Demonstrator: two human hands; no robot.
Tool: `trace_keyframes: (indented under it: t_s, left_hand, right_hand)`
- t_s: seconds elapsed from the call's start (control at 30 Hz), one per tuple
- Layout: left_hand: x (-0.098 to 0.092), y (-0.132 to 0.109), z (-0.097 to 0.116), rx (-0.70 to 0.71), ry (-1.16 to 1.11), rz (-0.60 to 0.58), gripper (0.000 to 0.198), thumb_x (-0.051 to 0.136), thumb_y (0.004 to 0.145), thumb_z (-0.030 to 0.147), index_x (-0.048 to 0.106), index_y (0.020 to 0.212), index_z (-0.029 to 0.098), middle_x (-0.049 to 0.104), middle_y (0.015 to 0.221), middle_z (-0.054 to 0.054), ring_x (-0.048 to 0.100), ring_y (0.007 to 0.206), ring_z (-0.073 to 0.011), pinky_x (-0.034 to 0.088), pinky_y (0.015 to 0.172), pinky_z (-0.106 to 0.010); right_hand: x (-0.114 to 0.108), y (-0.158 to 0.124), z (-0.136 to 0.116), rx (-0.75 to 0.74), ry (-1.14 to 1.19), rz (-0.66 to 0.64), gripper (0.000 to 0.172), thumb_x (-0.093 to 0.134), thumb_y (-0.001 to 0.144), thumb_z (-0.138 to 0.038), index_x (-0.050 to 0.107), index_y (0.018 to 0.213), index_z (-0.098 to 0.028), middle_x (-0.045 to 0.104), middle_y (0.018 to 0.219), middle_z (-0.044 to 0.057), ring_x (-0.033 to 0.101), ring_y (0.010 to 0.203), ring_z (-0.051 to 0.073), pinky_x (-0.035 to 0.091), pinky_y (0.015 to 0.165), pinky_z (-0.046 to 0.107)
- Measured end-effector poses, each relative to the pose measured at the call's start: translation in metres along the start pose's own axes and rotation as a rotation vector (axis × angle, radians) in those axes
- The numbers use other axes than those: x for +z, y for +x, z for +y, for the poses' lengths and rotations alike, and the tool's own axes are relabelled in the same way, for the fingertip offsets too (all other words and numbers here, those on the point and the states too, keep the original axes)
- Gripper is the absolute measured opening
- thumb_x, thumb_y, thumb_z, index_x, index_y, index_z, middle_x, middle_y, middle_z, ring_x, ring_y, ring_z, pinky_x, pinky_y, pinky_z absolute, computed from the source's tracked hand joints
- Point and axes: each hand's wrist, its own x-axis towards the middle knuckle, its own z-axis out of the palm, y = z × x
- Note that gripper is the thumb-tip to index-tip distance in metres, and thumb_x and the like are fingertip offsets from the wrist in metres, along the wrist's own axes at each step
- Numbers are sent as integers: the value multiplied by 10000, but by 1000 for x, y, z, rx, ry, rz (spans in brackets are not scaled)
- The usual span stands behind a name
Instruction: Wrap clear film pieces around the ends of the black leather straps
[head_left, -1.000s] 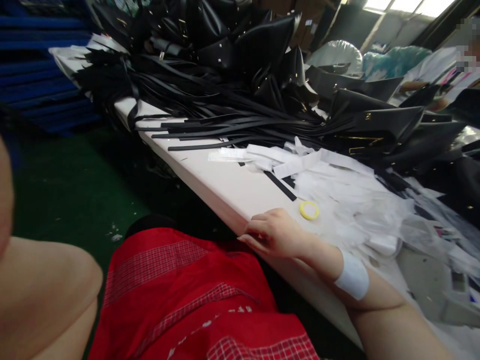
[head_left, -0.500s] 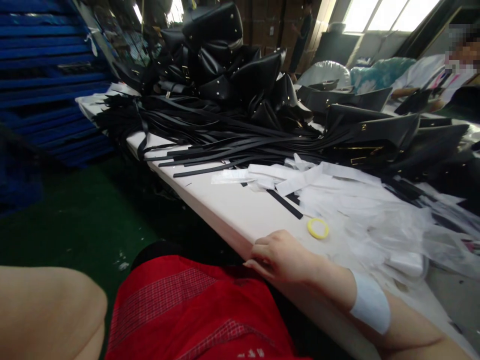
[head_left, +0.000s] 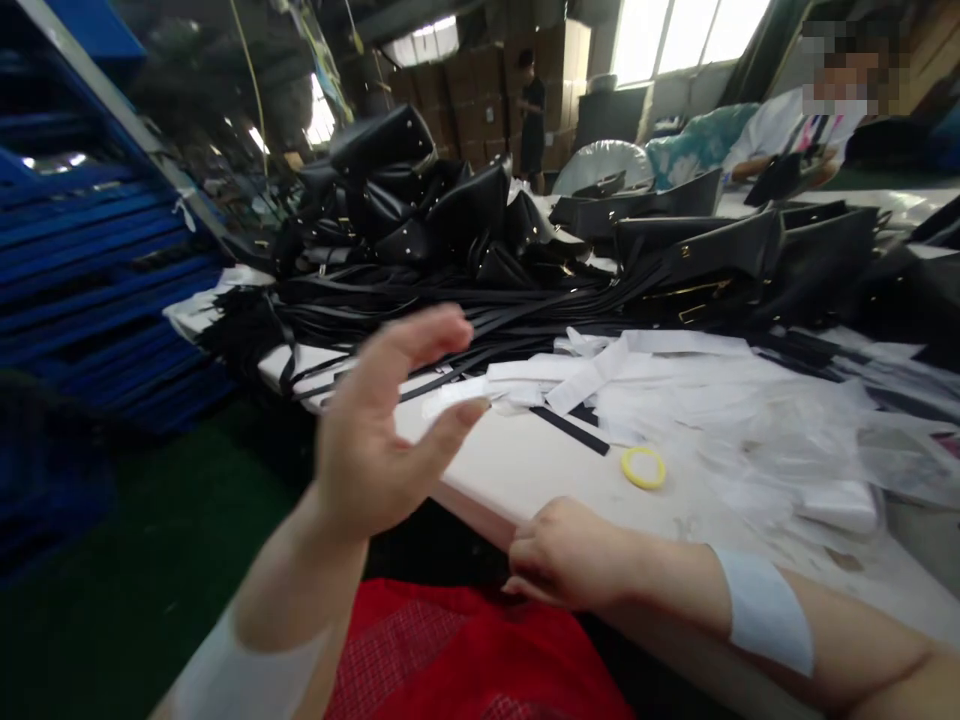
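My left hand point(head_left: 382, 430) is raised above the table's near edge, slightly blurred, its thumb and fingers apart with nothing between them. Past its fingertips, long black straps point(head_left: 525, 300) lie bundled across the table. My right hand point(head_left: 562, 555) rests on the edge of the white table point(head_left: 495, 455), fingers curled in and no object showing in them. A yellow ring point(head_left: 643, 468), perhaps a tape roll, lies just beyond it. Close by are a short black strip point(head_left: 571, 430) and a pile of white paper strips and clear plastic point(head_left: 675, 390).
Black bags with metal studs point(head_left: 405, 190) are heaped behind the straps, and more black bag pieces point(head_left: 705, 245) stand to the right. Blue stacked racks point(head_left: 90, 250) rise on the left. A co-worker point(head_left: 780, 140) sits across the table; another person point(head_left: 532, 120) stands farther back.
My left hand has come up into view, rising from the lower left over the table edge. My right hand keeps its place on the edge. The view has tilted up and shifted.
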Motion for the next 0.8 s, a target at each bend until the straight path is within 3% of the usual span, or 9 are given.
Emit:
trace_keyframes:
  t_s: [0.03, 0.1, 0.17, 0.27, 0.37, 0.5, 0.67, 0.8]
  left_hand:
    - [15, 4, -12, 82, 53, -31, 302, 631, 887, 326, 627, 1158, 193, 669, 1105, -51, 624, 1060, -226, 513, 948, -396]
    - [51, 3, -44, 101, 185, -216, 118, 596, 895, 250, 693, 921, 188, 709, 941, -52, 663, 922, -214, 534, 859, -358]
    - [85, -5, -78, -30, 322, -371, 141, 579, 896, 205, 694, 817, 185, 716, 873, -55, 668, 862, -211, 529, 814, -340]
    - [119, -14, -111, -165, 464, -443, 145, 584, 893, 197, 702, 808, 183, 721, 896, -66, 671, 871, -213, 518, 816, -330]
    - [135, -7, -120, -177, 524, -427, 158, 556, 905, 187, 701, 844, 174, 715, 927, -79, 663, 898, -219, 510, 831, -331]
    - [156, 25, -125, -151, 601, -405, 233, 467, 941, 180, 700, 942, 168, 698, 1028, -102, 626, 1007, -237, 491, 889, -347]
    - [183, 58, -144, -74, 688, -428, 380, 433, 882, 49, 661, 1168, 150, 577, 1352, -152, 486, 1276, -272, 361, 1083, -439]
    - [192, 61, -157, -29, 728, -482, 363, 418, 862, 30, 722, 1037, 121, 660, 1207, -178, 540, 1207, -284, 353, 1084, -463]
  right_hand:
    - [2, 0, 0, 0, -15, 9, 292, 508, 922, -400, 634, 754, -198, 694, 699, 8, 566, 552, 116, 315, 525, 256]
    - [6, 1, 1, 7, -31, 22, 293, 512, 910, -413, 638, 751, -201, 694, 683, 6, 550, 527, 117, 306, 516, 259]
    - [9, 1, 1, 7, -25, 28, 291, 518, 899, -410, 637, 738, -198, 695, 679, 7, 545, 521, 117, 307, 511, 258]
    - [13, 2, 0, 5, -15, 22, 282, 533, 883, -400, 638, 722, -194, 696, 686, 11, 556, 532, 122, 313, 503, 263]
    - [14, 5, -1, 5, -29, 12, 269, 555, 870, -413, 644, 732, -198, 693, 685, 2, 558, 537, 126, 306, 487, 269]
    - [10, 8, -3, -40, -73, -50, 267, 579, 893, -400, 640, 733, -195, 701, 715, -15, 556, 538, 114, 272, 454, 275]
    - [19, 8, 7, -94, -154, -71, 96, 615, 875, -269, 627, 804, -205, 700, 745, -33, 587, 559, 109, 248, 407, 275]
    - [32, 10, 17, -93, -190, -40, 65, 637, 856, -238, 613, 801, -211, 692, 718, -47, 586, 530, 102, 223, 381, 259]
